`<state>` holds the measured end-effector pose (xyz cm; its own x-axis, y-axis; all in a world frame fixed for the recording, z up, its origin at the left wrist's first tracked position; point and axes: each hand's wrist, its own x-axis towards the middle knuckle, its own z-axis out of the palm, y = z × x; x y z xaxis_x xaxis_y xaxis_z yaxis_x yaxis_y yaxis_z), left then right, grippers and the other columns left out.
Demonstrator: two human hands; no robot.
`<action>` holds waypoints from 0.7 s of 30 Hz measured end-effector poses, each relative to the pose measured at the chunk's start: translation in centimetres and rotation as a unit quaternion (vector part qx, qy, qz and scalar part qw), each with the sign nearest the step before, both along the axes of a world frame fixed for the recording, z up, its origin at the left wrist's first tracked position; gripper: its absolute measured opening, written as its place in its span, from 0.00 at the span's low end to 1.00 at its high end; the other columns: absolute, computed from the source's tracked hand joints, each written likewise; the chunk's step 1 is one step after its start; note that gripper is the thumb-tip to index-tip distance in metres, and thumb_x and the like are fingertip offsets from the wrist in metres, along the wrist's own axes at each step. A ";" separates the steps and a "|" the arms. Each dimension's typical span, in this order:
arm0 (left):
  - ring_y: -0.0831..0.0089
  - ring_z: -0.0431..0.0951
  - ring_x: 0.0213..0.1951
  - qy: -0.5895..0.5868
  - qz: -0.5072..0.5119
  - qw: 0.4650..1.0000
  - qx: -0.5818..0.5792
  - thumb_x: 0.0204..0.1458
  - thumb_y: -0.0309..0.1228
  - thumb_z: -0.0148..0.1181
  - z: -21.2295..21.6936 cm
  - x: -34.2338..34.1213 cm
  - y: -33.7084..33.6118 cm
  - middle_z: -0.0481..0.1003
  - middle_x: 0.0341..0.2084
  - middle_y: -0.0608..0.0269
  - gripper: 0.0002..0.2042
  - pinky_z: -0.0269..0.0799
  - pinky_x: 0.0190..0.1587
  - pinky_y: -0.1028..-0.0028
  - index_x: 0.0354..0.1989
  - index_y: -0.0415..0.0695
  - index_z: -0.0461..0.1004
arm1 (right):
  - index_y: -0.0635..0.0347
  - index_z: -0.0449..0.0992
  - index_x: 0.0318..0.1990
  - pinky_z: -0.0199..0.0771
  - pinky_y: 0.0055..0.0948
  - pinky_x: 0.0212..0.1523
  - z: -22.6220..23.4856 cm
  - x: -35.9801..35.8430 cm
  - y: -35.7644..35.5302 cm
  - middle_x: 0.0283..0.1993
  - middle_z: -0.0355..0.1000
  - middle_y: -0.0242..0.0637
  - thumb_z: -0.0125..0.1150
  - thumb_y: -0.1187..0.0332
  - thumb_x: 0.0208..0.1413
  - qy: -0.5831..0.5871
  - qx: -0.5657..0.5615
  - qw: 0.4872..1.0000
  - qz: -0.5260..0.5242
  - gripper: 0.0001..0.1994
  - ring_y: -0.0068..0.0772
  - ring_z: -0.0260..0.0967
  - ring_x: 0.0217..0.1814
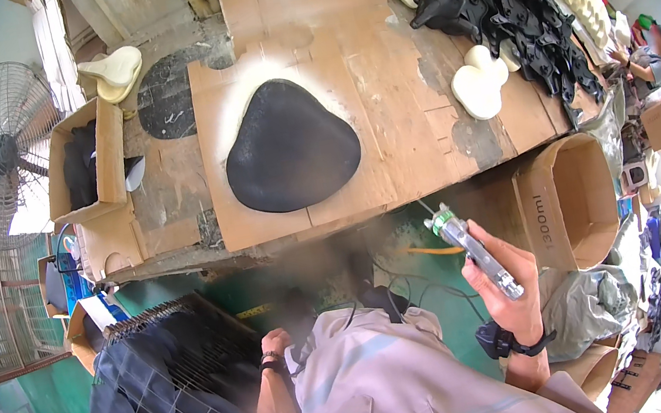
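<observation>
My right hand is closed round a metal spray gun with a green ring near its front end, held just off the table's near edge. Its nozzle end points up and left towards a black, rounded-triangular saddle cover. That cover lies flat on a cardboard sheet, with a whitish halo on the cardboard around its upper edge. By my left side, beside my pale clothing, my left hand has its fingers curled in, with nothing visible in them. Wristbands circle both my wrists.
Black saddle covers and cream foam saddle pads crowd the table's right. A cardboard box holding dark pieces stands left. Dark fabric pieces drape a wire rack. An open carton stands right; another person is beyond.
</observation>
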<state>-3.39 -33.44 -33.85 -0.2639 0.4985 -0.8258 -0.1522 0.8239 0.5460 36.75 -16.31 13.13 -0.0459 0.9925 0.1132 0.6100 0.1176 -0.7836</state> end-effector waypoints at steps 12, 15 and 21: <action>0.66 0.83 0.32 0.011 -0.068 0.998 -0.004 0.53 0.25 0.63 -1.8 -0.5 0.4 0.81 0.32 0.54 0.15 0.81 0.35 0.69 0.48 0.32 0.78 | 0.66 0.75 0.60 0.76 0.30 0.41 1.2 0.5 -2.2 0.41 0.79 0.51 0.70 0.82 0.46 0.001 -0.051 0.998 0.047 0.29 0.47 0.79 0.38; 0.64 0.85 0.32 -0.066 -0.006 0.998 -0.015 0.53 0.25 0.64 -1.8 -0.8 1.2 0.82 0.34 0.52 0.16 0.82 0.36 0.68 0.50 0.33 0.77 | 0.66 0.75 0.60 0.76 0.30 0.41 1.6 0.7 -2.5 0.40 0.79 0.51 0.70 0.82 0.45 -0.016 -0.082 0.993 0.086 0.30 0.48 0.79 0.38; 0.65 0.85 0.32 0.010 -0.052 0.998 -0.033 0.50 0.22 0.63 -2.8 -1.6 0.5 0.82 0.35 0.50 0.19 0.83 0.36 0.69 0.52 0.31 0.76 | 0.66 0.75 0.59 0.75 0.28 0.39 1.3 0.1 -1.2 0.39 0.79 0.50 0.69 0.81 0.47 0.003 -0.033 0.999 0.033 0.27 0.42 0.78 0.35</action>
<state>-5.03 -32.92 -36.69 -0.2302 0.4679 -0.8533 -0.0548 0.8692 0.4915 36.84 -17.53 14.42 -0.1109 0.9927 0.0474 0.5979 0.1047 -0.7947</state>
